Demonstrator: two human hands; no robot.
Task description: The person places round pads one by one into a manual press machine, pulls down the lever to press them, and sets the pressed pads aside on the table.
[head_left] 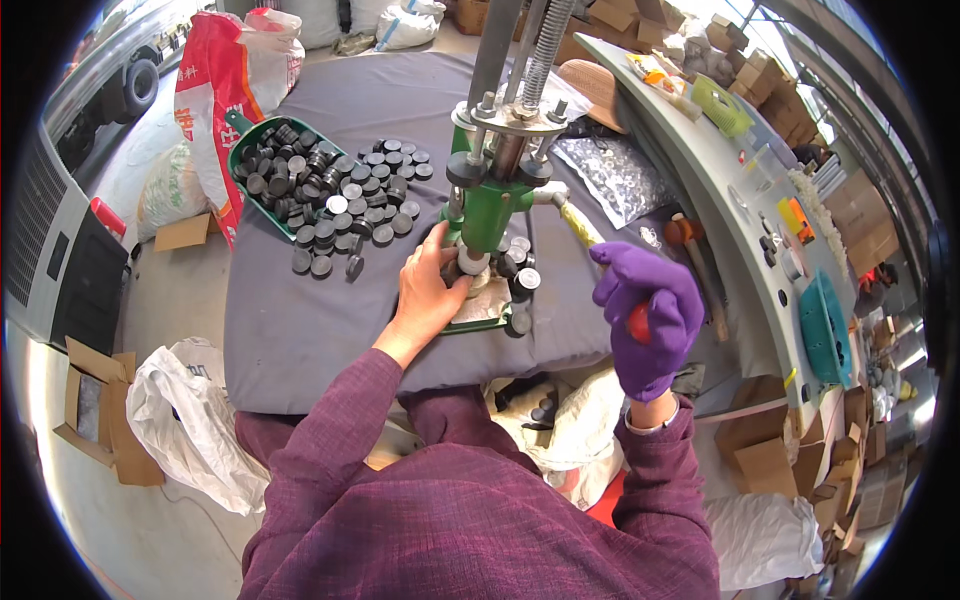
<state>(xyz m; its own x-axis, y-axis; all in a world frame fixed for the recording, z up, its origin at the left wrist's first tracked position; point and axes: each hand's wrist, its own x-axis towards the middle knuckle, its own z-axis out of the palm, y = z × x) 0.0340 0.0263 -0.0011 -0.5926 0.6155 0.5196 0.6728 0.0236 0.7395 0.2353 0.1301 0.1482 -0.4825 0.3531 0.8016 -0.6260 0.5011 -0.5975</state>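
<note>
A green hand press [488, 215] with a spring and metal rods stands on the grey-covered table. My bare left hand [430, 285] reaches in at its base, thumb and fingers closing round something under the ram; the hand and ram partly hide it. In a purple glove, my right hand [652, 310] wraps round the red ball knob [639, 322] of the press lever, whose arm [580, 222] is bound in yellow. Several black round caps [526, 280] lie just right of the base. Left of the press, more caps [375, 190] spread out from a green scoop [240, 150] heaped with them.
A clear bag of small shiny parts [615, 180] and a wooden-handled hammer [700, 255] lie at the table's right. Beyond runs a long bench [735, 180] with a teal basket [822, 325]. White sacks [190, 420] and cardboard boxes [95, 415] stand on the floor.
</note>
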